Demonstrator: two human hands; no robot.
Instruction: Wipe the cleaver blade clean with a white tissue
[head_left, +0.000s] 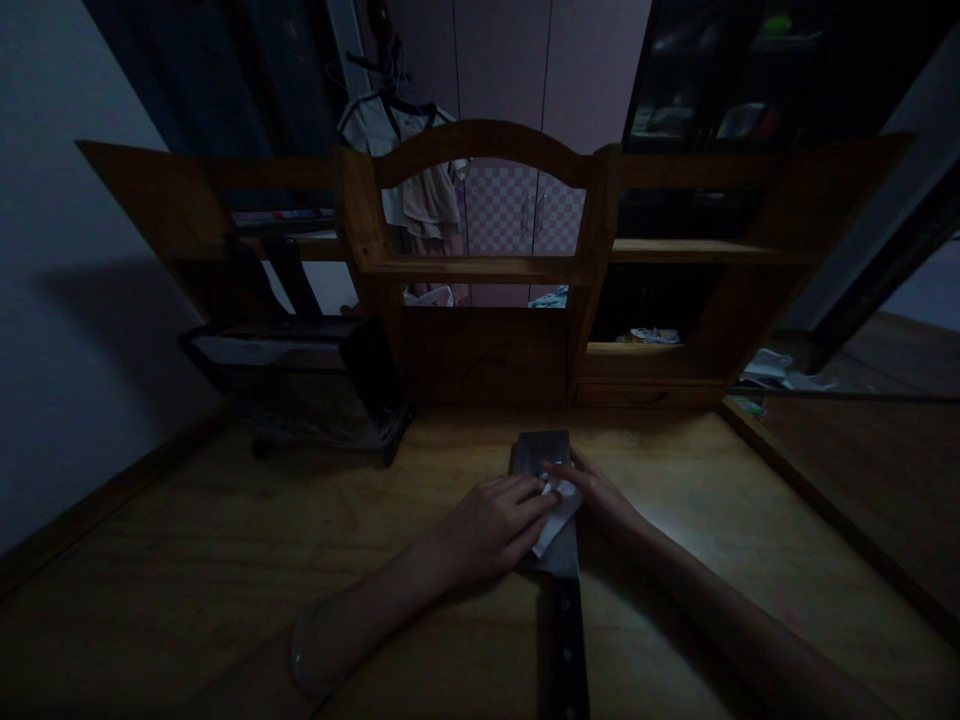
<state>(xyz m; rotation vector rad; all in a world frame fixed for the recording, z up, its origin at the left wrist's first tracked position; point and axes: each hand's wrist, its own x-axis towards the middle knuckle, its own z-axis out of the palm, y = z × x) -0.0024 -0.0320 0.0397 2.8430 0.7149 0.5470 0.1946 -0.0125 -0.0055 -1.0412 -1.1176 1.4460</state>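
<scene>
A cleaver (541,447) with a broad grey blade lies on the wooden table, its black riveted handle (568,640) pointing toward me. Over the middle of the blade is a crumpled white tissue (556,525). My left hand (495,525) comes from the left, its fingers bent and pressed onto the tissue. At the blade's right edge, my right hand (592,490) grips the tissue's upper part, with one finger reaching across the blade. The rest of its fingers are partly hidden. A clear band circles my left forearm.
To the left stands a dark knife holder (300,385) with two black handles sticking up. A wooden shelf unit (480,345) runs along the table's back, with small drawers and compartments. Beyond it are hanging clothes (427,190) and pink cabinet doors (502,60). The room is dim.
</scene>
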